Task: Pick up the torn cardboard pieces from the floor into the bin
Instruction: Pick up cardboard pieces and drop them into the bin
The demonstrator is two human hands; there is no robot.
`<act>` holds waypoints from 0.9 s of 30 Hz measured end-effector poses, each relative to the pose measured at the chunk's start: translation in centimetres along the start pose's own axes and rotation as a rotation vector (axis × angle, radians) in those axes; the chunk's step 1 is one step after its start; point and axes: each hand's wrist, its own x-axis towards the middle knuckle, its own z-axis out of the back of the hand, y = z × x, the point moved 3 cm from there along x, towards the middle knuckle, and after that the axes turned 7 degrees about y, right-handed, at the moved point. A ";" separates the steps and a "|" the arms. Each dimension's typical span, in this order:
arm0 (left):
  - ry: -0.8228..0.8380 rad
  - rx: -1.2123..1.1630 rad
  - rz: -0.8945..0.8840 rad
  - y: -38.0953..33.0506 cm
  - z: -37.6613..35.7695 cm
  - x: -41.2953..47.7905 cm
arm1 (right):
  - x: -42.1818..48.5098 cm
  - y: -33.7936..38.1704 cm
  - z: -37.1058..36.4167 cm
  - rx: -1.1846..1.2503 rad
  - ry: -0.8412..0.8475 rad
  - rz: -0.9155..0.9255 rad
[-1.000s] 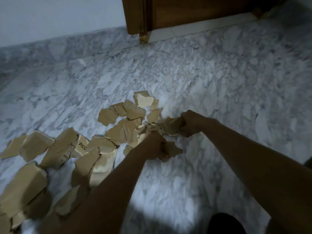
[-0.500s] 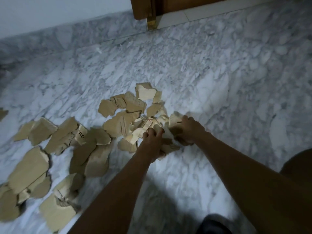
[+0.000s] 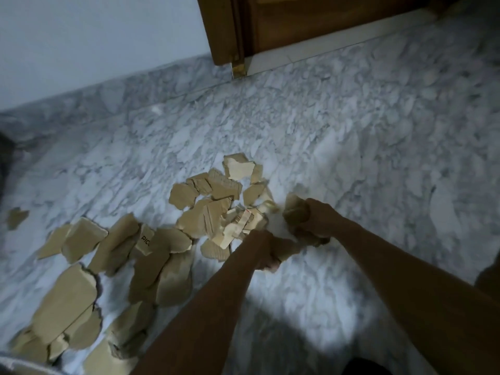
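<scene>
Torn brown cardboard pieces lie scattered over the marble floor, from the centre down to the lower left. My left hand is closed over small scraps at the near edge of the central heap. To its right, my right hand grips a bunch of cardboard scraps. One piece carries black letters. Larger pieces lie at the lower left. No bin shows clearly.
A wooden door frame and door stand at the top, beside a pale wall with a marble skirting. A lone scrap lies at the far left. A pale curved edge shows in the bottom left corner.
Both hands have stayed at the central heap, gathering scraps. My right hand has closed on a bunch and lifted it slightly. The view has tilted down again.
</scene>
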 end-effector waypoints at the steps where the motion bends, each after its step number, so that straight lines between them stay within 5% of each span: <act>1: 0.045 -0.026 -0.020 0.4 0.7 -0.4 | 0.1 0.6 0.8 0.049 0.000 0.024; 6: 0.040 -0.023 -0.101 4.0 8.7 -1.9 | 2.4 6.0 3.6 0.274 -0.054 0.127; 11: -0.055 0.013 0.025 11.6 15.4 -2.8 | 7.3 10.4 2.0 0.059 0.020 0.081; 19: -0.258 -0.033 0.134 16.9 8.3 2.3 | 7.7 12.0 -3.7 -0.377 -0.296 0.037; 27: -0.405 -0.044 -0.014 16.1 7.4 1.1 | 5.1 11.9 -0.3 -0.037 -0.246 0.124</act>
